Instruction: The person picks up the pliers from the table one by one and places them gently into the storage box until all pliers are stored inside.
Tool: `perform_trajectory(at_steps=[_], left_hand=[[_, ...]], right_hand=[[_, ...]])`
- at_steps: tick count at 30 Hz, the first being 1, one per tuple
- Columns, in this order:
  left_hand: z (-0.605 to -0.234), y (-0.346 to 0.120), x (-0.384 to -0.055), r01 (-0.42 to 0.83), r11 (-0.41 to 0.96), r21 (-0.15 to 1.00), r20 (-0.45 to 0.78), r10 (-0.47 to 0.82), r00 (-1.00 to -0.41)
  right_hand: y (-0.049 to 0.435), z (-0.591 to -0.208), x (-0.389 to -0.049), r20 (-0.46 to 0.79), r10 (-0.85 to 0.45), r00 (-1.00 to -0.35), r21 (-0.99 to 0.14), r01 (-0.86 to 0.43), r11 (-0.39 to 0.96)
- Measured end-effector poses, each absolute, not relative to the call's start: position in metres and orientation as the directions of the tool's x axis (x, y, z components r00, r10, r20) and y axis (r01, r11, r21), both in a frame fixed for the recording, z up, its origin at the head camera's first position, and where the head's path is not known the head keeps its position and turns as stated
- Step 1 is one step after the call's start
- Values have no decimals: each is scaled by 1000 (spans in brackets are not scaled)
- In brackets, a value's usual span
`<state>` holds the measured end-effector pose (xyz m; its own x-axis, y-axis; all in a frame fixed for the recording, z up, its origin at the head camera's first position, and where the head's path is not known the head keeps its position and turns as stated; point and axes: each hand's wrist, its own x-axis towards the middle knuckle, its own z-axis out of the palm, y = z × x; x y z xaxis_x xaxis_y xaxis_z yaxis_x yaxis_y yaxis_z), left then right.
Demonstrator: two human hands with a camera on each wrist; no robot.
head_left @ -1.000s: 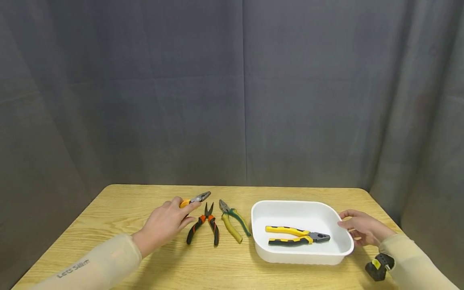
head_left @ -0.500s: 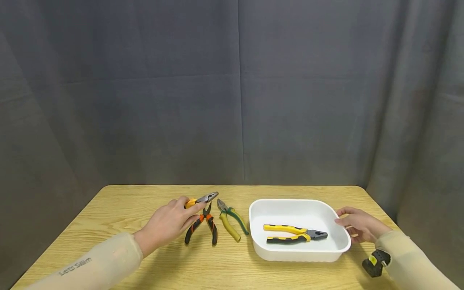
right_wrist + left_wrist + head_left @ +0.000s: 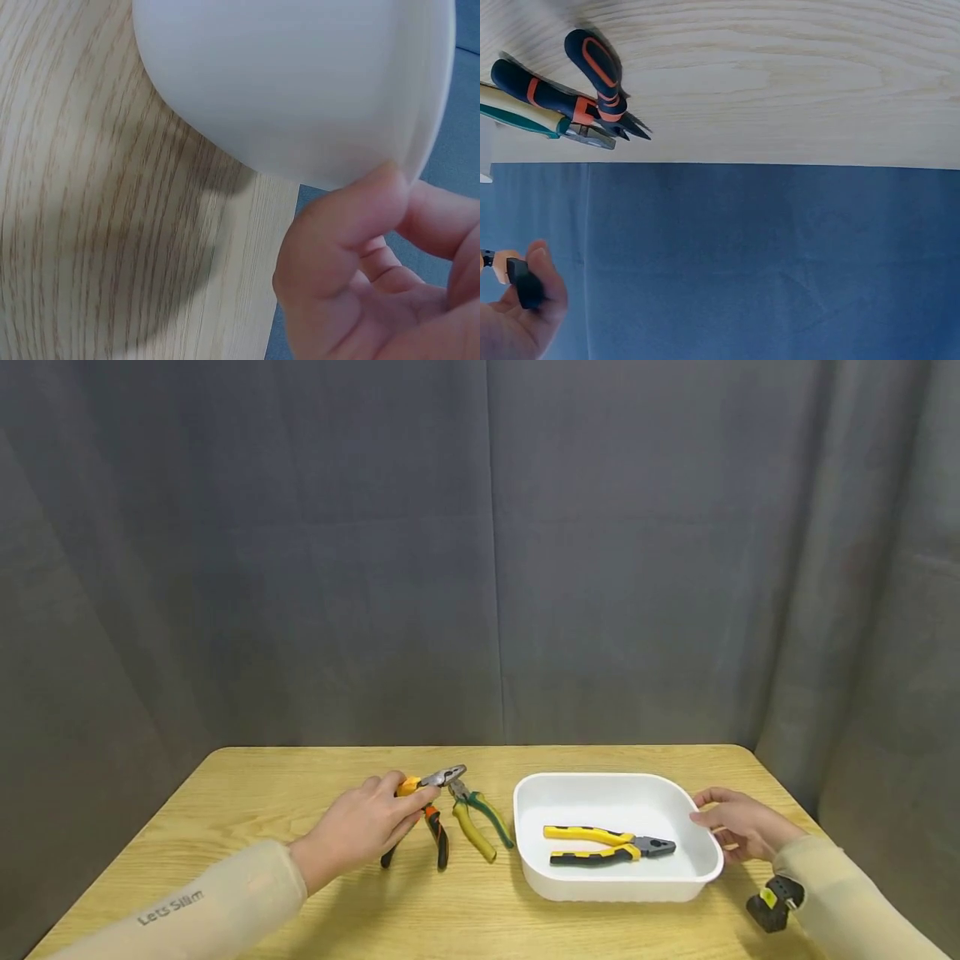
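A wood-grain bench (image 3: 255, 802) was backed by a dark grey curtain (image 3: 300, 568). Orange & black long-nose pliers (image 3: 437, 837) were partly hidden, in the head view, by the L hand (image 3: 367, 817), their handles spread toward the wearer. Just to their R, green & yellow pliers (image 3: 473, 827) were laid w/ handles likewise spread, nose away. Both prs. were set btwn. the L hand & a white tray (image 3: 618, 893), so the direct way across was crossed by them. Inside the tray, yellow & black pliers (image 3: 624, 840) were laid flat, nose to the R. By the curled L hand, orange-handled pliers (image 3: 431, 779) were gripped at the handles, the metal nose stuck out past the fingers toward the R. In the head view, that nose was seen right at the head of the green & yellow pr.; contact couldn't be told. The tray's R end was pinched at the rim btwn. thumb & fingers of the R hand (image 3: 742, 827). A black device (image 3: 768, 906) w/ a yellow patch was worn at the R wrist. On the L sleeve (image 3: 172, 906), dark lettering was printed: "Lets" was legible, 2nd word approx. "Sliim", blurred.
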<state>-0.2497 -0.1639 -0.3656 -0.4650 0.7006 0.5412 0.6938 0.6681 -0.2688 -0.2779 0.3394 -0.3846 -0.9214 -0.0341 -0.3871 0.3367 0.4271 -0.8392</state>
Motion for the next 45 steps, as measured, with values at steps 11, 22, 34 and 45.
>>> perform_trajectory(at_steps=[11,22,34,45], left_hand=[[-364,-151,-251,723,642,-254,553,710,-436],[-364,-142,-251,724,640,-257,534,719,-445],[-366,-135,-254,747,576,-332,565,756,-331],[-366,-126,-258,755,544,-366,569,773,-281]], right_hand=[[339,-384,-277,-388,-15,-922,-832,343,435],[339,-385,-277,-379,-24,-925,-839,333,430],[338,-386,-275,-388,-21,-922,-834,341,433],[338,-385,-275,-380,-24,-925,-837,333,434]])
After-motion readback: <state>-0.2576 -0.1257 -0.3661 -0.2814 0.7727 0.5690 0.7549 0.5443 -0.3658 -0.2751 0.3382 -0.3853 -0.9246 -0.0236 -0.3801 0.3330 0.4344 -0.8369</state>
